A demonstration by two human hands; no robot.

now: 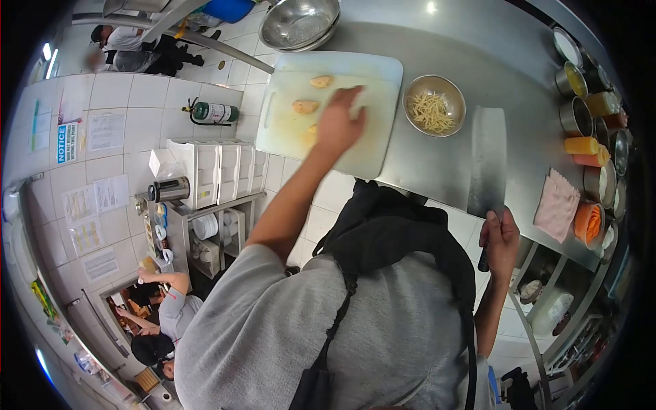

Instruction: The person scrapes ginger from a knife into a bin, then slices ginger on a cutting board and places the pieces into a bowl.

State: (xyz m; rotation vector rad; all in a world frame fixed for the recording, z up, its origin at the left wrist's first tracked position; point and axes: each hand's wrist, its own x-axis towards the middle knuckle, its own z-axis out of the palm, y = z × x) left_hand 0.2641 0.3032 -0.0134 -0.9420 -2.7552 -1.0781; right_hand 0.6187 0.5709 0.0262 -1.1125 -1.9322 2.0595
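My left hand (340,123) is over the white cutting board (372,82), fingers stretched and slightly blurred, thumb apart. Beside it lie pale tan pieces that look like peeled ginger: one piece (320,81) farther up, another piece (305,106) left of my fingers, and a third piece (313,129) partly hidden by the hand. Off to the right, my right hand (501,236) is wrapped round the dark handle of a cleaver (488,157). Its broad blade points away from me over the counter edge. Between board and cleaver stands a steel bowl (412,98) of thin pale yellow strips (432,113).
Stacked metal bowls (301,24) stand beyond the board. A pink cloth (556,205) lies at the right of the steel counter (437,48), near several containers, one holding orange strips (589,224). Other people (179,311) are at the lower left and upper left.
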